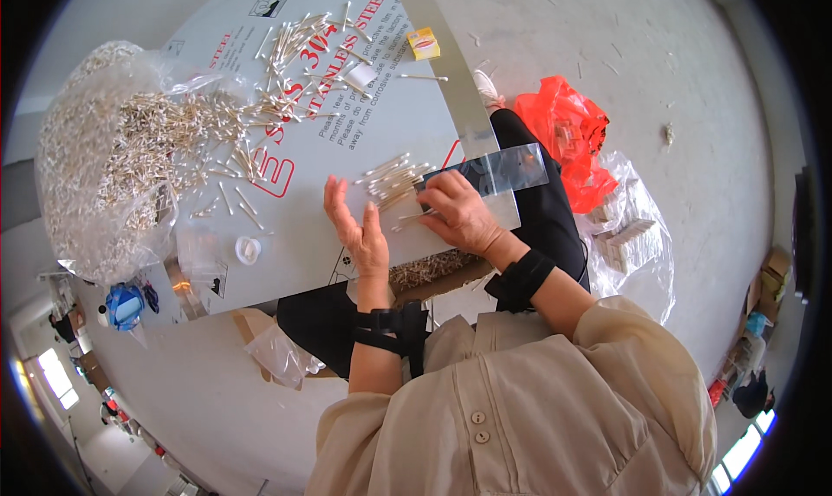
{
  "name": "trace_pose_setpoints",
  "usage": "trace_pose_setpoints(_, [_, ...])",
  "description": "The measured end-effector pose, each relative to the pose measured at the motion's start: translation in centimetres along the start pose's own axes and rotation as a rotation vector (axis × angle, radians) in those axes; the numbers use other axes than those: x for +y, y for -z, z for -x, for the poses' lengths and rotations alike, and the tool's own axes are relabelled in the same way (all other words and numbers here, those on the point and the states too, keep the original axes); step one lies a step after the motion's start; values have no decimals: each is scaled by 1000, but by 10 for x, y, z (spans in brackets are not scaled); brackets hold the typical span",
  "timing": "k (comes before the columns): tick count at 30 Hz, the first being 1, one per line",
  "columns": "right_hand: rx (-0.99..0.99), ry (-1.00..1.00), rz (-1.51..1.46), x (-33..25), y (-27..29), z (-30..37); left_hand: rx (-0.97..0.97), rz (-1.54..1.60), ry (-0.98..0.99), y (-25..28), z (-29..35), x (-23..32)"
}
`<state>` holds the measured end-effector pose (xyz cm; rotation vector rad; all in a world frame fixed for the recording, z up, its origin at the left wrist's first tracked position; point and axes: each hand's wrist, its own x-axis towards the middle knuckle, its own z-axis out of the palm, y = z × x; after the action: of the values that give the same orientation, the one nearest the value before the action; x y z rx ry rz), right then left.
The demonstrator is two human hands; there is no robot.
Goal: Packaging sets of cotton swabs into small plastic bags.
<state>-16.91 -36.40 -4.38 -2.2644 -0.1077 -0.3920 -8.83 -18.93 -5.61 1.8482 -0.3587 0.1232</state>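
On the near right part of the table, a loose bundle of cotton swabs (392,181) lies between my hands. My left hand (354,234) is at the bundle's near left, fingers apart and nothing in them. My right hand (458,208) is closed, its thumb and fingers bent over the end of a clear plastic bag (518,166). That bag stretches right, past the table edge and over my dark trouser leg. The swabs' right ends reach the bag's near end; whether any are inside is hidden by my fingers.
A big clear sack (95,167) spills swabs across the steel-film-covered table (347,115) at left. A yellow box (423,44) sits by the far edge, a small round tub (248,251) at near left. Red (568,132) and clear bags (637,236) rest on the floor at right.
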Motion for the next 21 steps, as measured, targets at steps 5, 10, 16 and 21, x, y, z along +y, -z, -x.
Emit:
trace_pose_setpoints(5, [329,-286,-374,-1,-13,-19,-1,113,78,-25,-13,3])
trace_pose_setpoints(10, [315,-271,-404,12,-21,-45,-165,99,111,-40,-16,9])
trace_pose_setpoints(16, [256,-470,-622,12,-17,-30,-90,284,143,-47,-8,14])
trace_pose_setpoints(21, [399,-408,-631,7,-29,-20,-47,432,153,-49,1,15])
